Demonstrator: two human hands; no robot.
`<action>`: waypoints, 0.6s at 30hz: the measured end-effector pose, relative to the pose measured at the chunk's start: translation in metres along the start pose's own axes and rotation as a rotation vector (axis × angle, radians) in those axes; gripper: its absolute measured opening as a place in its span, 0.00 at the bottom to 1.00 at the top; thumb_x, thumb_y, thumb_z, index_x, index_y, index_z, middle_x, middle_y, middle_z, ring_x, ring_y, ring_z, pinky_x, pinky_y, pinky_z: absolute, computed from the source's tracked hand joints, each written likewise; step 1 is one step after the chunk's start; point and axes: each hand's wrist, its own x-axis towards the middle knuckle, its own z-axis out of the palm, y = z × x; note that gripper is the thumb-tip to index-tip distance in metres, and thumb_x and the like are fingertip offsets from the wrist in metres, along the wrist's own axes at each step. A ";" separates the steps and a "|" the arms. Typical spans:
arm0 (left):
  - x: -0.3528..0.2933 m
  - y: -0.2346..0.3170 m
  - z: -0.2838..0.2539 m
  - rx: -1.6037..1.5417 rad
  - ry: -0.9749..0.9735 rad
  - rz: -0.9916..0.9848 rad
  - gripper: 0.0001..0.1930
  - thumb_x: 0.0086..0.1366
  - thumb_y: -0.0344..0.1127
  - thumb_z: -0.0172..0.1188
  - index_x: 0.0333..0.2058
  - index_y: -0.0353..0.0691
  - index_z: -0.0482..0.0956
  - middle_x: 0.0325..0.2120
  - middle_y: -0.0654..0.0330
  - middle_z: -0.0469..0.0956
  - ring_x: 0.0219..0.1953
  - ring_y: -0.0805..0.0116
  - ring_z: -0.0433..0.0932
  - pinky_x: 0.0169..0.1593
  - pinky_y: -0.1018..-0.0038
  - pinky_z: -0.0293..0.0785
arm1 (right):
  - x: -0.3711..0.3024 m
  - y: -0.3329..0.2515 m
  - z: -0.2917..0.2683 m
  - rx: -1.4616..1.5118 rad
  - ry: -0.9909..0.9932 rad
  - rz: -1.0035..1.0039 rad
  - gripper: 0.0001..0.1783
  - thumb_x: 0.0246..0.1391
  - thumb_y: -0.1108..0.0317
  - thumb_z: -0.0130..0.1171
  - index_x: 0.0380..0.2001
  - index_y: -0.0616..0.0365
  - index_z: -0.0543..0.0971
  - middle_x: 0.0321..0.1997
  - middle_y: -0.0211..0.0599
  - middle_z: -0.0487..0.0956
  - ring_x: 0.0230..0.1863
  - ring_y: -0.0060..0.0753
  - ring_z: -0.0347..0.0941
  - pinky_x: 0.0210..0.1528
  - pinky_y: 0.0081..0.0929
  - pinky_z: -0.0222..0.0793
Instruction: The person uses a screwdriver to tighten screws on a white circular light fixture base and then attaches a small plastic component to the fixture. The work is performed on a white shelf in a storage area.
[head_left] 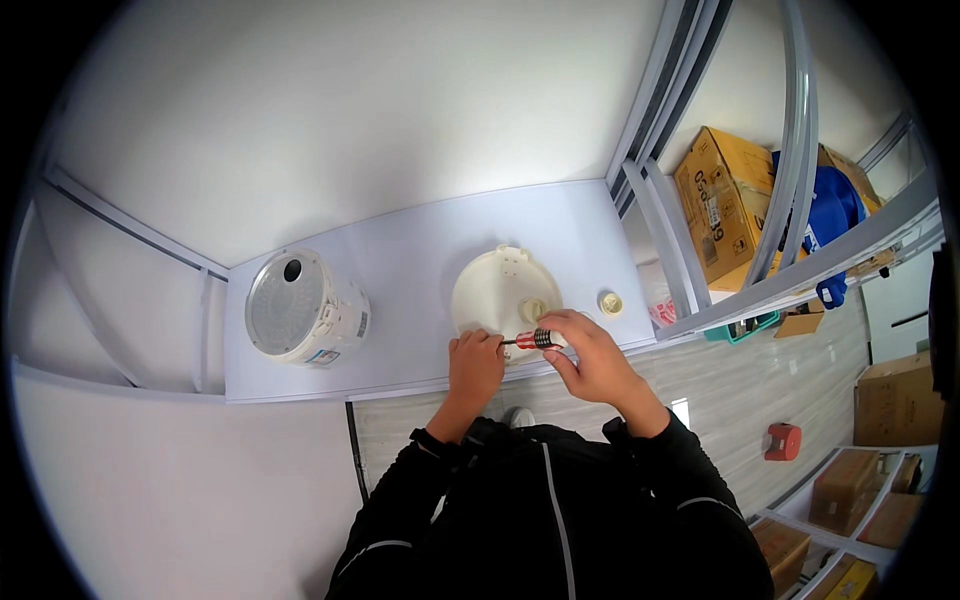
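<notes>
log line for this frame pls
right hand: grips screwdriver | left hand: at its tip, on round cream lid | small cap to the right | white cooker body to the left

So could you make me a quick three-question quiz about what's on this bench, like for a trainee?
1. True or false: the right hand holds a screwdriver with a red and black handle.
2. What lies under the left hand? A) blue bag B) round cream lid C) cardboard box
3. Which side of the lid is the white cooker body on?

Key: 1 true; 2 B; 3 the person's left.
</notes>
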 end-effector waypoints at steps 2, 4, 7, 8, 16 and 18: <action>0.000 -0.001 0.001 -0.008 0.004 0.000 0.08 0.65 0.36 0.69 0.41 0.45 0.92 0.37 0.60 0.86 0.47 0.54 0.82 0.51 0.54 0.72 | 0.001 -0.004 -0.003 -0.023 -0.034 -0.001 0.23 0.63 0.73 0.66 0.61 0.56 0.78 0.64 0.50 0.79 0.60 0.62 0.77 0.60 0.48 0.76; 0.000 -0.002 0.002 -0.006 -0.001 0.008 0.08 0.65 0.36 0.69 0.41 0.45 0.92 0.37 0.60 0.86 0.47 0.54 0.82 0.51 0.53 0.72 | 0.002 -0.008 -0.004 -0.057 -0.065 0.002 0.24 0.63 0.73 0.64 0.62 0.55 0.78 0.66 0.50 0.77 0.62 0.62 0.76 0.61 0.48 0.76; -0.001 -0.001 0.003 0.001 0.005 0.023 0.08 0.65 0.36 0.69 0.41 0.45 0.92 0.37 0.60 0.86 0.47 0.55 0.82 0.51 0.54 0.72 | 0.003 -0.012 -0.004 -0.112 -0.080 -0.006 0.24 0.64 0.73 0.64 0.63 0.55 0.78 0.65 0.49 0.78 0.62 0.61 0.76 0.61 0.48 0.76; -0.002 -0.001 0.003 0.004 0.010 0.029 0.08 0.65 0.36 0.69 0.41 0.45 0.92 0.37 0.60 0.86 0.47 0.55 0.82 0.51 0.54 0.72 | 0.003 -0.013 -0.003 -0.133 -0.070 -0.016 0.24 0.63 0.72 0.65 0.62 0.54 0.79 0.64 0.48 0.78 0.61 0.60 0.77 0.60 0.48 0.76; -0.001 0.005 0.001 0.034 0.002 0.019 0.07 0.65 0.36 0.70 0.40 0.45 0.92 0.37 0.61 0.86 0.46 0.55 0.83 0.51 0.55 0.72 | 0.009 -0.023 -0.006 -0.412 -0.049 -0.067 0.26 0.56 0.55 0.77 0.54 0.56 0.83 0.47 0.38 0.84 0.44 0.49 0.82 0.47 0.41 0.78; -0.001 0.005 0.002 0.036 0.000 0.017 0.07 0.65 0.36 0.70 0.40 0.45 0.92 0.37 0.61 0.86 0.46 0.56 0.82 0.51 0.55 0.72 | 0.010 -0.025 -0.003 -0.460 -0.025 -0.015 0.28 0.55 0.50 0.77 0.52 0.57 0.83 0.43 0.37 0.83 0.42 0.48 0.82 0.44 0.40 0.78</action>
